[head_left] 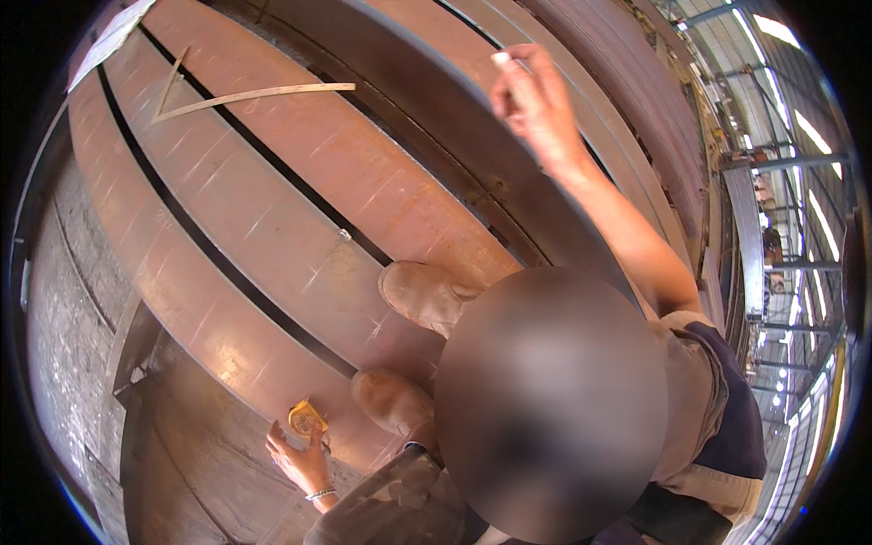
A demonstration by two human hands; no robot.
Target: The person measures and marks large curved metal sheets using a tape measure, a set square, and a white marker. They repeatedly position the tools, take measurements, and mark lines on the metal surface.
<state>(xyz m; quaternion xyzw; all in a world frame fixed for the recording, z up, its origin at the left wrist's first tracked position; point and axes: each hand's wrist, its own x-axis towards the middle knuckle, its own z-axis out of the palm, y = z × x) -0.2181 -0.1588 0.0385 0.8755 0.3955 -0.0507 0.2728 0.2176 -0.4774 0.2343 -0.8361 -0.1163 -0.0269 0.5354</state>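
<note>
My left hand [302, 461] is low on the left, fingers apart around the near side of a yellow tape measure [307, 419]. Its thumb appears to touch the tape's lower edge; the tape rests on the outer steel strip [213, 331]. Raised at the upper right, my right hand [540, 109] is closed in a pinch. A small white piece that looks like chalk [500, 58] shows at its fingertips. Short pale marks run across the long reddish-brown steel strips, which lie side by side with dark gaps between.
My brown boots [422, 295] stand on the strips. A thin V-shaped strip [259, 94] lies across them farther off, with a white sheet [109, 41] beyond. A small white bit [344, 234] sits by a gap. A steel channel [436, 136] runs to the right.
</note>
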